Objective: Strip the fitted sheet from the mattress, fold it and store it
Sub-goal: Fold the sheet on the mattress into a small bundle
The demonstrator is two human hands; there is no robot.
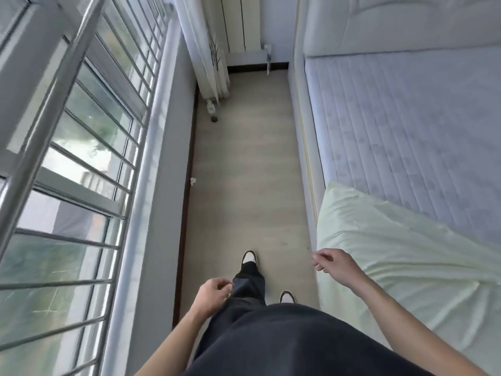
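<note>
A pale green fitted sheet (401,256) lies pulled back over the near part of the bed on the right. Beyond it the quilted white mattress (393,126) is bare up to the headboard. My right hand (334,264) hangs beside the sheet's near left edge with loosely curled fingers and holds nothing. My left hand (212,295) hangs by my left thigh, fingers loosely curled, holding nothing. I stand in the aisle between the bed and the window.
A narrow strip of grey floor (244,164) runs ahead to a radiator (241,23) and a bunched curtain (206,50). A barred window (81,131) fills the left side. A small white bottle (210,107) stands on the floor near the curtain.
</note>
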